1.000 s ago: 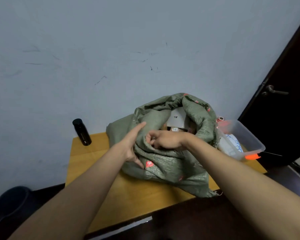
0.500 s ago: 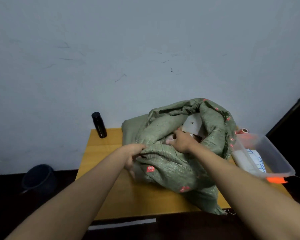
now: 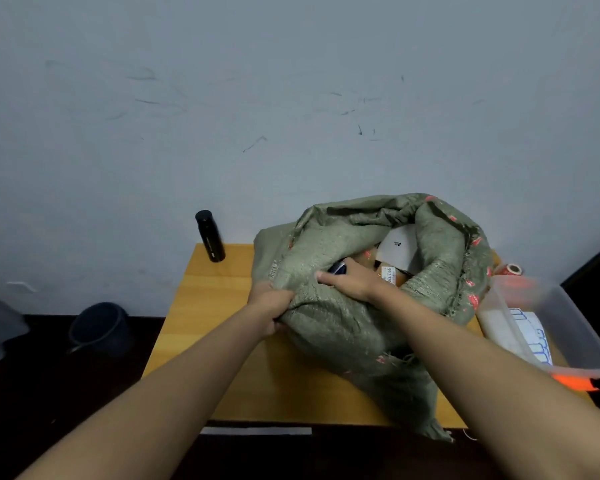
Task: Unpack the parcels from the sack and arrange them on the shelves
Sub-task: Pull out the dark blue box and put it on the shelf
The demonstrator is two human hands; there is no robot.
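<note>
The green woven sack (image 3: 354, 327) lies slumped on the wooden counter (image 3: 219, 306), its mouth rolled open toward the wall. The parcels remain inside: a white parcel (image 3: 397, 245) stands against the far rim, and a brown parcel with a printed label (image 3: 390, 275) lies just below it. No shelves are in view.

The step in hand appears to be the first one: opening the sack and reaching in for a parcel. No parcel lies outside the sack, so the task is judged to be at its start.

The left hand (image 3: 271, 306) has its grip closed on a fold of sack cloth at the near left rim, holding the mouth down. The right hand (image 3: 350, 280) lies over the near rim with its fingers (image 3: 326, 277) extended into the opening, next to a small dark object (image 3: 338, 268) whose nature cannot be told. Its grip reads as open; no parcel is held.

The next move calls for the following:
- The left hand keeps the rim held down so the opening does not collapse.
- The right hand goes deeper and closes on one parcel. The labelled brown one is nearest.
- The parcel is lifted clear of the loose cloth, which may snag on its edges.

A black bottle (image 3: 210, 237) stands on the counter's far left corner, well apart from the sack. A clear plastic bin (image 3: 568, 327) sits just right of the sack.
</note>
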